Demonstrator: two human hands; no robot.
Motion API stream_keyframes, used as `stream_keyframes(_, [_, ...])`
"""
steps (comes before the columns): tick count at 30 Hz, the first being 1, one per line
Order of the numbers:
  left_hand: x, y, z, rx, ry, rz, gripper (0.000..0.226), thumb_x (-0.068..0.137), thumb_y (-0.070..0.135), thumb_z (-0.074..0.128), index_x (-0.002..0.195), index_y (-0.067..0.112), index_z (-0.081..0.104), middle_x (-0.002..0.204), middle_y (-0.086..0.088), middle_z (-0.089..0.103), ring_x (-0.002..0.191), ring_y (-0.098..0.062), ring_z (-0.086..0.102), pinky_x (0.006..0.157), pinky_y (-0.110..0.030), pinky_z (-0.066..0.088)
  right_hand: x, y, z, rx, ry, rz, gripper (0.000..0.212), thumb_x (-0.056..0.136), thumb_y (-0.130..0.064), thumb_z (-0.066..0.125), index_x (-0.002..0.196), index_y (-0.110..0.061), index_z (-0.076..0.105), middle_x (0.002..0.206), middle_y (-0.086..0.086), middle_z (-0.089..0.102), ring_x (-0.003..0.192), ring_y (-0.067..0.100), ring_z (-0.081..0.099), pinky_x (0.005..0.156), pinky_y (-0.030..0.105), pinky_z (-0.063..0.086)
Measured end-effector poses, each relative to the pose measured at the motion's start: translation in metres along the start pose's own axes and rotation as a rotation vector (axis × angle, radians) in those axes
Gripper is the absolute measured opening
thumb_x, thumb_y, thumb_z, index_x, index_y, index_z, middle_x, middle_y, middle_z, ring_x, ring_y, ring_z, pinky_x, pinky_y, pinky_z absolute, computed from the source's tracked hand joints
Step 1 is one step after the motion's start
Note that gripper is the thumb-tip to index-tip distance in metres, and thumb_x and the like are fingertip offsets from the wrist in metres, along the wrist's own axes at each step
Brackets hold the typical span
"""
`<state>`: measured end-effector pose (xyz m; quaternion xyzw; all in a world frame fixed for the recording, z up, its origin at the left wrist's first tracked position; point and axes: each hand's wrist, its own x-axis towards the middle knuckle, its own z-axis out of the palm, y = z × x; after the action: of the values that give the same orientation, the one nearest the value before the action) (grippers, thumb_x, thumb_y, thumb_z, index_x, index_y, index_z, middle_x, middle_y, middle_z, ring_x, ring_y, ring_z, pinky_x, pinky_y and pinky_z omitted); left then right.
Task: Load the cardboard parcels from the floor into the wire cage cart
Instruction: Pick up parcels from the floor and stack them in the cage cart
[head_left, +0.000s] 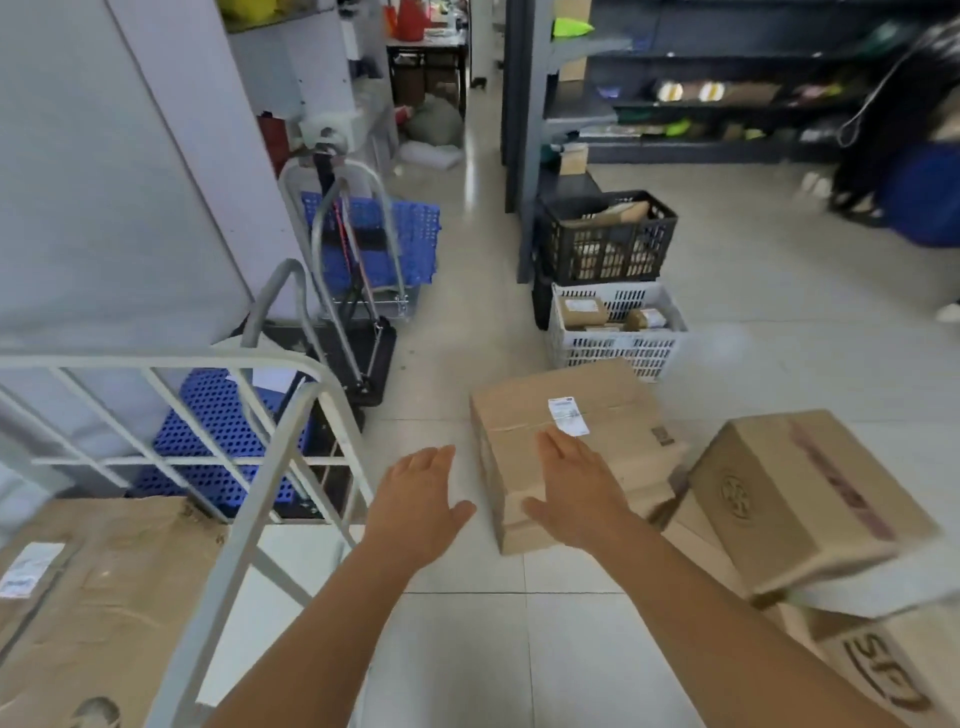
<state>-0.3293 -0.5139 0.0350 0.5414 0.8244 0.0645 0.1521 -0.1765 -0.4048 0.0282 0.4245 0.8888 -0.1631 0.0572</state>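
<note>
Parcels of cardboard lie on the tiled floor (467, 649) right of centre: we see one labelled parcel (566, 447) at the middle of the frame, a second parcel (800, 499) tilted at the right, blurred along its lower edge, and a printed parcel (893, 670) cut off at the lower right corner. Our right hand (576, 493) reaches over the near end of the labelled parcel with fingers straight and together; we cannot tell whether the palm touches the cardboard. Our left hand (421, 499) hovers flat and spread beside that parcel's left side, gripping nothing. The wire cage cart (249, 530) fills the lower left, its frame cut off by the edge, and a loaded parcel (104, 597) lies inside it, only partly in view. Beyond the labelled parcel stands a white basket (618, 348) with small packets, and behind it a black crate (608, 239); their contents are hard to make out. Folding trolleys (358, 291) lean at the centre left. Dark shelving (727, 88) at the upper right is smeared by blur.
</note>
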Motion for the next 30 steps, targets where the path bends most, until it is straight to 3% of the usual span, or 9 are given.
stream_keyframes(13, [0.03, 0.104, 0.065, 0.061, -0.15, 0.054, 0.065, 0.096, 0.042, 0.048, 0.15, 0.017, 0.023, 0.148, -0.003, 0.038, 0.132, -0.023, 0.039, 0.109, -0.034, 0.032, -0.045, 0.145, 0.002, -0.004, -0.06, 0.186, 0.082, 0.094, -0.041, 0.055, 0.155, -0.013, 0.007, 0.16, 0.004, 0.015, 0.145, 0.024, 0.018, 0.118, 0.036, 0.017])
stream_keyframes(30, [0.228, 0.078, 0.075, 0.008, -0.19, -0.003, 0.065, 0.096, 0.041, 0.047, 0.151, 0.015, 0.022, 0.145, -0.004, 0.041, 0.132, -0.022, 0.039, 0.109, -0.033, 0.034, 0.131, 0.213, -0.018, 0.035, -0.083, 0.344, 0.084, 0.094, -0.044, 0.054, 0.155, -0.016, 0.004, 0.161, 0.002, 0.013, 0.148, 0.024, 0.015, 0.118, 0.036, 0.015])
